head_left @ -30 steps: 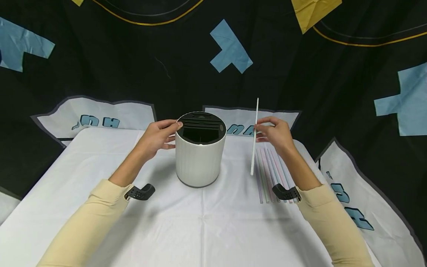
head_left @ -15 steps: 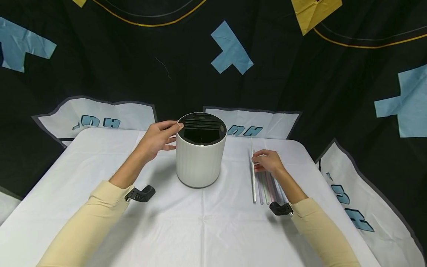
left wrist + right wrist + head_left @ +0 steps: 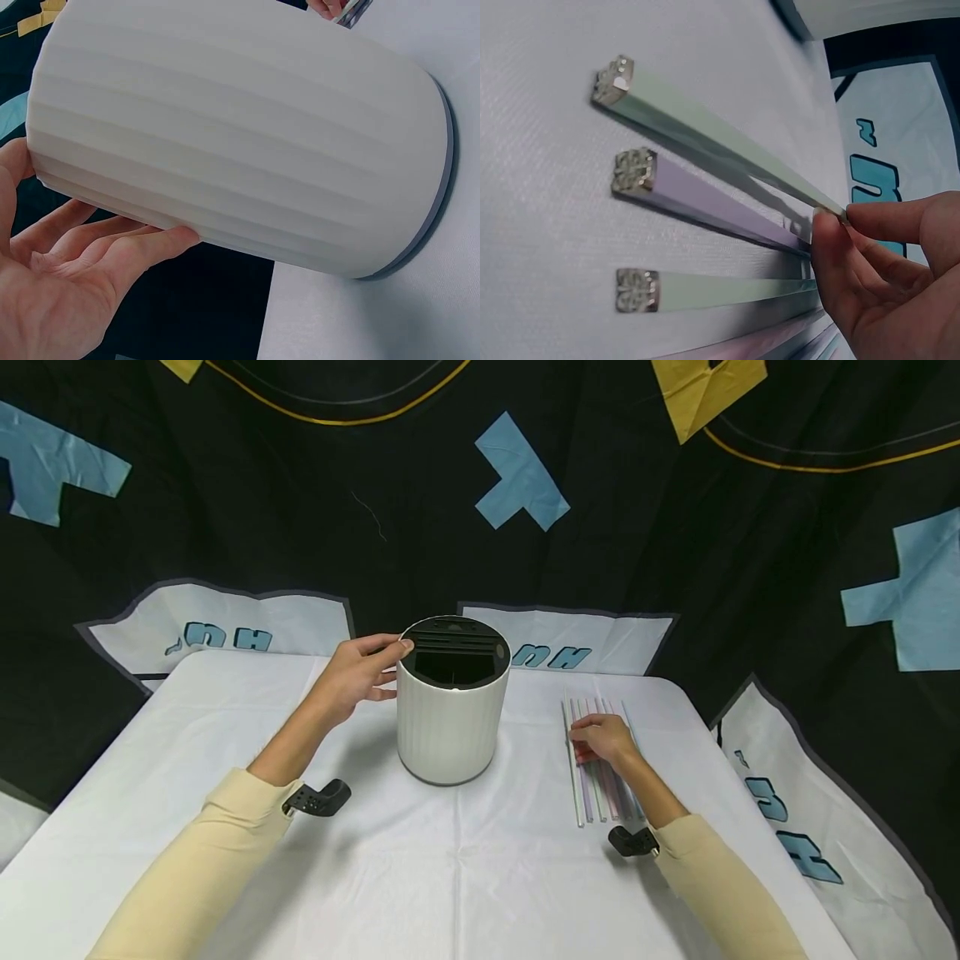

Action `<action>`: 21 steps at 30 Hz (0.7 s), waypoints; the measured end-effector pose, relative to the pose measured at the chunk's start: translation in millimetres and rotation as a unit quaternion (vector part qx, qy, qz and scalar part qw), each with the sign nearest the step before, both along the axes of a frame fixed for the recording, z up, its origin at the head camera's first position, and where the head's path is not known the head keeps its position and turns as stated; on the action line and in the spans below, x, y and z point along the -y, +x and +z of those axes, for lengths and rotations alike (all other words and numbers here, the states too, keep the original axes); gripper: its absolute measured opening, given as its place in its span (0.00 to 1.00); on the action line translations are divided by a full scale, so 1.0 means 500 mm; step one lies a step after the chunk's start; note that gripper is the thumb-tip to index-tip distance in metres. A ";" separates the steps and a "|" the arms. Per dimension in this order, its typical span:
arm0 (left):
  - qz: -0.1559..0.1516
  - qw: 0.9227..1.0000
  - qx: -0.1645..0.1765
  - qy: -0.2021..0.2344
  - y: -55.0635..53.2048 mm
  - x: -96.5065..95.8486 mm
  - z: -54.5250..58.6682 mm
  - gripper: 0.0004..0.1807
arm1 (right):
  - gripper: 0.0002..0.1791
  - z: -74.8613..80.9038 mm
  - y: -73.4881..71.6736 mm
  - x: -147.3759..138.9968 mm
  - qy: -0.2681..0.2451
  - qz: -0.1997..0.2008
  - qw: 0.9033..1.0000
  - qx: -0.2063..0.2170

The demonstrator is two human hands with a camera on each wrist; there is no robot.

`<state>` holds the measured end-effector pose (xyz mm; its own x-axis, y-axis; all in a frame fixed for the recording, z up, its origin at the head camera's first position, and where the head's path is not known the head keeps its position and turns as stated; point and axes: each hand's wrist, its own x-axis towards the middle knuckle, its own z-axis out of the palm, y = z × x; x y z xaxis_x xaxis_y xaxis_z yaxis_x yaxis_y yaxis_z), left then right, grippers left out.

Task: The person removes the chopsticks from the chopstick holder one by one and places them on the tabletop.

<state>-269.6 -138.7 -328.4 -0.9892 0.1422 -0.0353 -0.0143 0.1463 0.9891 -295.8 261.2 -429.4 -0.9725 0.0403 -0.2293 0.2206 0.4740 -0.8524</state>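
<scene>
A white ribbed cylindrical container [image 3: 448, 735] stands upright on the table, its black top [image 3: 450, 625] having a dark rectangular opening. My left hand [image 3: 351, 677] holds it by the upper left side, thumb over the rim and fingers along the outer wall. On the right, my right hand [image 3: 602, 737] pinches a pale green chopstick [image 3: 712, 139] between thumb and forefinger, at the left end of a row. Close beside it lie a purple chopstick [image 3: 712, 196] and another green chopstick [image 3: 735, 291]. Square silver ends with a relief pattern face the right wrist camera.
Further chopsticks, pink [image 3: 757, 343] among them, lie side by side partly beneath the right hand. A white cloth [image 3: 420, 877] covers the table. Behind it hangs a black backdrop [image 3: 300, 510] with blue and yellow shapes.
My right hand has come down and toward me with the chopstick, from upright in the air to lying alongside the row's left edge. The left hand keeps its hold on the container.
</scene>
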 end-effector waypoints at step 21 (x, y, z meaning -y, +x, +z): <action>0.010 0.992 0.001 -0.124 0.023 0.016 0.021 0.42 | 0.14 0.069 0.045 -0.020 0.205 0.035 0.966 -0.156</action>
